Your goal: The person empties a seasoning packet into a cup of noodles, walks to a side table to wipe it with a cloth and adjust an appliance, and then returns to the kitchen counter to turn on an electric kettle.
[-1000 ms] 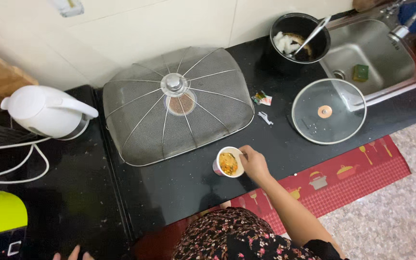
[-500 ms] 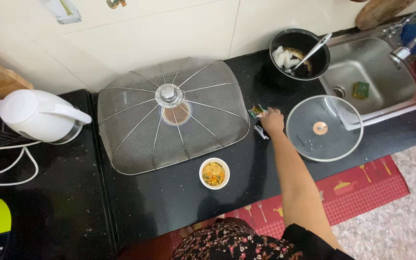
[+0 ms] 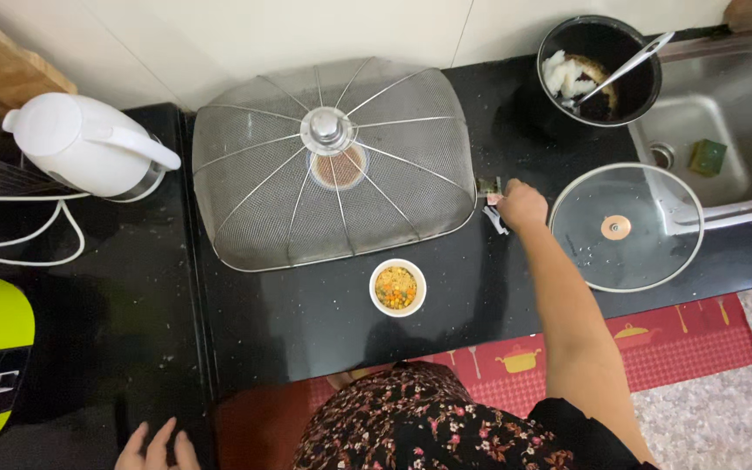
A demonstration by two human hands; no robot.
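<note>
right hand (image 3: 522, 205): fingers closed on one small packet (image 3: 489, 185) – beside it, one mesh food cover (image 3: 334, 165)
left hand (image 3: 154, 446): open, flat on counter edge
near right hand: one glass lid (image 3: 627, 228), one cup (image 3: 398, 287) – behind wrist

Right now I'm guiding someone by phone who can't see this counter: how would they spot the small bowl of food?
Start at the big mesh food cover in the middle of the black countertop. Just in front of its near edge, toward the person, sits the small white bowl. It is the only uncovered dish there, filled with yellow-orange bits, and far smaller than the glass lid to its right.
</note>
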